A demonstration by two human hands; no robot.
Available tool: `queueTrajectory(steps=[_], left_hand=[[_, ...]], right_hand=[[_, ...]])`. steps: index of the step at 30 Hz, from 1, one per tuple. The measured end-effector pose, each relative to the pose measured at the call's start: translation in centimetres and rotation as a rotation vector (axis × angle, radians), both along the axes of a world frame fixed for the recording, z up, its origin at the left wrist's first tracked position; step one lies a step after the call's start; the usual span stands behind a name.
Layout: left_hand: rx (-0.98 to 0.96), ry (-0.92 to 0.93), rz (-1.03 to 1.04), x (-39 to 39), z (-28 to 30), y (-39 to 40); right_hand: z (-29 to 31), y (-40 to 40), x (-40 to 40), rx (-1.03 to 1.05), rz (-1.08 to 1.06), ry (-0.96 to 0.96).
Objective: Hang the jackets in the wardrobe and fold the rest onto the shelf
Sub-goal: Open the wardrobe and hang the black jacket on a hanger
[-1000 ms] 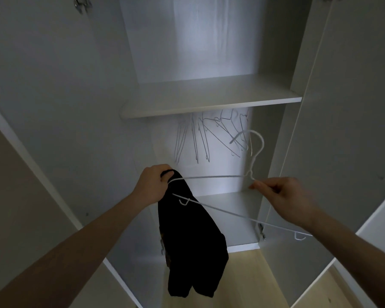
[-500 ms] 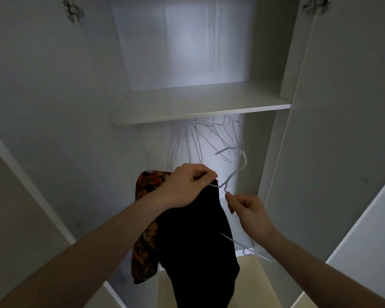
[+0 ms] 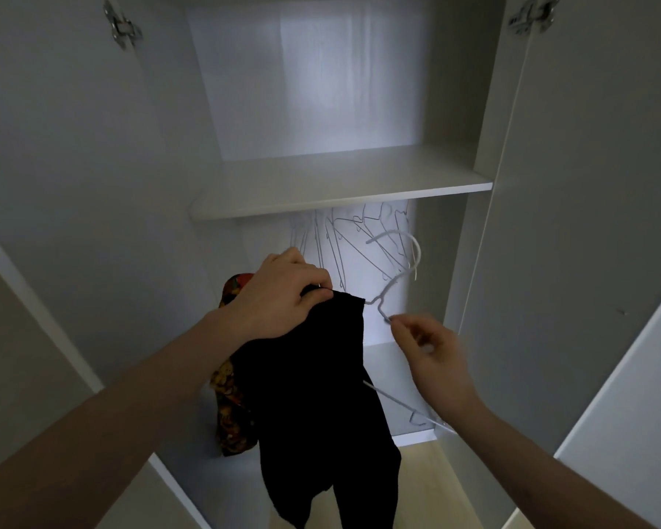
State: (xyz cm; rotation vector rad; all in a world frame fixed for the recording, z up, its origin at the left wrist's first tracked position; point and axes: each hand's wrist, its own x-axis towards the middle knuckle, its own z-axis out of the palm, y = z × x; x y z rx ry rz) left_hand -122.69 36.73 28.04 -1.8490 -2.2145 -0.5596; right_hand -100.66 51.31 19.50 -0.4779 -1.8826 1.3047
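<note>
A black garment (image 3: pixel 321 395) hangs down in front of the open wardrobe, draped over a white wire hanger (image 3: pixel 394 276). My left hand (image 3: pixel 283 295) grips the garment's top edge together with the hanger's wire. My right hand (image 3: pixel 432 349) pinches the hanger's sloping arm just below its neck. The hanger's hook points up toward the space under the shelf (image 3: pixel 340 185). The hanger's lower end (image 3: pixel 416 414) sticks out to the right of the cloth. A red and yellow patterned garment (image 3: pixel 229 406) hangs behind my left arm, partly hidden.
Several bare wire hangers (image 3: pixel 344 242) hang under the shelf at the back. White wardrobe doors stand open at left (image 3: pixel 54 185) and right (image 3: pixel 588 223). The wardrobe floor (image 3: pixel 397 376) and a pale wooden room floor (image 3: pixel 435 486) lie below.
The hanger's left arm went into the black garment, and my left hand rose with it. My right hand slid up the wire toward the neck. The patterned garment came into view.
</note>
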Motion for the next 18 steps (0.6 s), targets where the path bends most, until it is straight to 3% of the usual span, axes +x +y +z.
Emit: queueTrajectory(steps=[3, 5, 11, 14, 18], left_hand=[[0.063, -0.131, 0.047, -0.9, -0.1, -0.3], [0.140, -0.162, 0.092, -1.3, 0.2, -0.5], [0.304, -0.210, 0.121, -0.5, 1.6, -0.3], [0.330, -0.221, 0.102, 0.2, 2.1, 0.2], [0.355, -0.230, 0.116, 0.1, 2.7, 0.0]], right_hand=[[0.4, 0.1, 1.1, 0.270, -0.171, 0.141], [-0.4, -0.4, 1.8, 0.367, -0.119, 0.187], [-3.8, -0.5, 1.1, 0.095, 0.136, -0.211], [-4.2, -0.9, -0.1, -0.005, 0.313, -0.185], [-4.6, -0.3, -0.8, 0.165, 0.317, -0.339]])
